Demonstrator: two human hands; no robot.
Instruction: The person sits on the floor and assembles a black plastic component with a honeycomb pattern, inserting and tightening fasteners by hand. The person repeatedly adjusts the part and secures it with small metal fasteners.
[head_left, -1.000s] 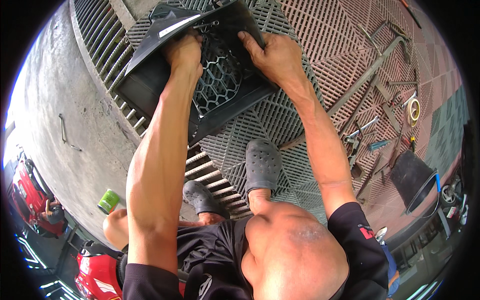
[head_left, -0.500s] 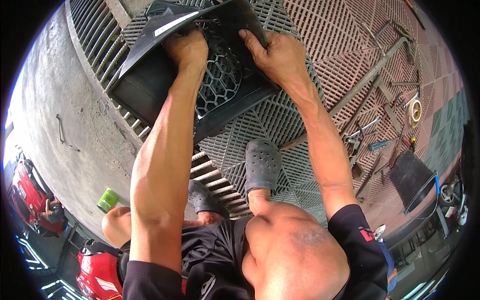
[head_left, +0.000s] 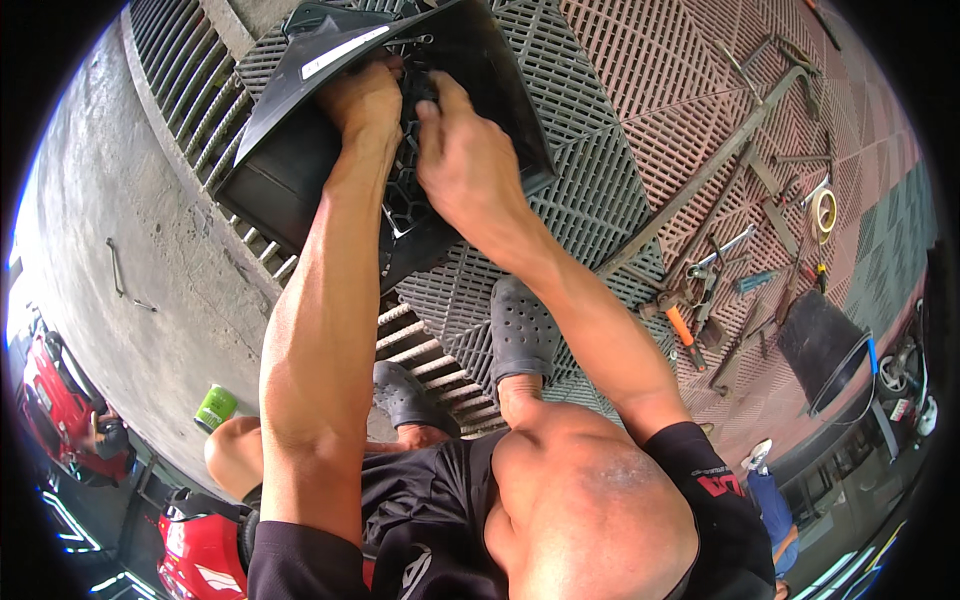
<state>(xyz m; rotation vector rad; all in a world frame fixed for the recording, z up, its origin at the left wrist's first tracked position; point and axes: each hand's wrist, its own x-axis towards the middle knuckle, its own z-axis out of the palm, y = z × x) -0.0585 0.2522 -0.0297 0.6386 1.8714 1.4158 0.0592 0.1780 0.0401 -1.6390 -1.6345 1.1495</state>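
Black plastic panel (head_left: pixel 300 150) with honeycomb grille (head_left: pixel 405 205) lay tilted on grey grid floor tiles (head_left: pixel 590 190), partly over metal drain grate (head_left: pixel 190 80). Left hand (head_left: pixel 365 100) curled over grille's upper edge, gripping it. Right hand (head_left: pixel 465 160) just beside it, fingers bent, thumb and fingertips pressed on grille; what it pinched, could not tell. Grey clogs (head_left: pixel 520 335) stood below panel. Hand tools (head_left: pixel 720 270) lay scattered on reddish tiles, well apart. Green can (head_left: pixel 215 407) stood on concrete.
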